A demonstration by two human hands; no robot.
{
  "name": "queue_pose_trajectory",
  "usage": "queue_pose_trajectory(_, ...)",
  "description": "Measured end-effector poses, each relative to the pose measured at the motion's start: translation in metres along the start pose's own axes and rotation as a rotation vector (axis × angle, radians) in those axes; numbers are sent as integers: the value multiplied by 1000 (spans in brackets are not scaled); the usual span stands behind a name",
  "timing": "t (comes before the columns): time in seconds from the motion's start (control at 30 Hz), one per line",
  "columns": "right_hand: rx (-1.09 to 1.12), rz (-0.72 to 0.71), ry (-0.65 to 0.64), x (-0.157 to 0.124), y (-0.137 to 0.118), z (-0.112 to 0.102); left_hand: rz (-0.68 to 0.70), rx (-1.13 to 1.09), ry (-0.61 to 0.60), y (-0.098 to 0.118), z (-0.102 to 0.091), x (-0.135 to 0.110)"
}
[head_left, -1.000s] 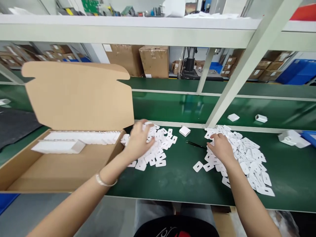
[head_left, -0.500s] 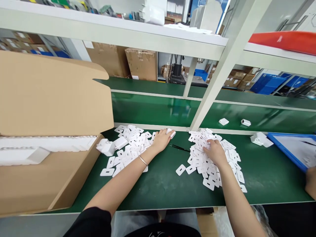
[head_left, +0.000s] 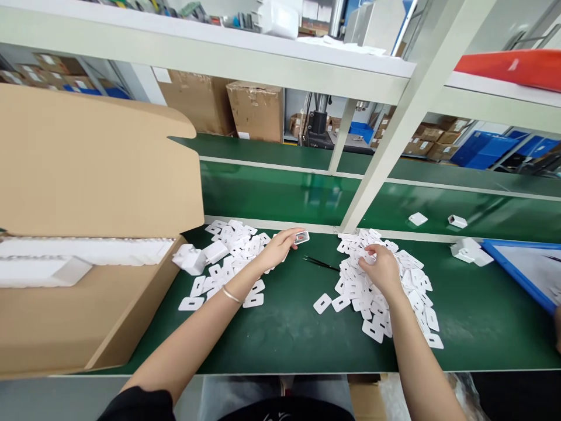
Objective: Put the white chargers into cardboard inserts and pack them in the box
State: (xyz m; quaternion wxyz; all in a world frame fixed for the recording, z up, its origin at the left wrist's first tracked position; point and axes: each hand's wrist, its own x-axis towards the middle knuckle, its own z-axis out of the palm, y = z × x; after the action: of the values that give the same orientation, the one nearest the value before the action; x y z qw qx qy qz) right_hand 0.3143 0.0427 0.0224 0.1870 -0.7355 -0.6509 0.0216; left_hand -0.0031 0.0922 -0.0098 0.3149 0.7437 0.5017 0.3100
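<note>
My left hand grips a small white plastic charger housing, its open end facing me with parts showing inside. Below that hand spreads a pile of white slotted plates. My right hand is over a second pile of similar plates, thumb and fingers curled towards each other; whether a plate is between the fingertips I cannot make out. Between the piles lie black tweezers. Two single plates rest at the near left edge of the right pile.
An open cardboard box with white pieces stands at the left. White charger housings sit beside it, others at the right by a blue-rimmed tray. A slanting metal post rises behind the table. Another person's hand shows at the right edge.
My left hand has tilted the housing up so its open end now faces me. My right hand has shifted slightly on the pile, its fingertips lifted. The view has moved a little.
</note>
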Motion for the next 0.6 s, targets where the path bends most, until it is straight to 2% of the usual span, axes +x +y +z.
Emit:
queue_pose_trajectory(0.07, 152, -107, 33, -4, -19, -4, -6, -236, 10, 4, -3, -16)
queue_pose_trajectory(0.13, 382, -272, 70, -11, -45, -8, -9, -410, 27, 9, -2, -32)
queue_pose_trajectory(0.2, 558, -443, 51, -19, -73, -9, -2, -461, 38, 14, 1, -45)
queue_pose_trajectory(0.3, 669, -626, -56, -30, -109, -3, 17, -487, 46, 20, 8, -58)
queue_pose_trajectory(0.43, 687, -709, -123, -39, -129, 11, 27, -485, 20, 24, 14, -68)
queue_pose_trajectory(0.6, 725, -677, -142, -45, -125, 25, 76, -461, 2, 26, 15, -76)
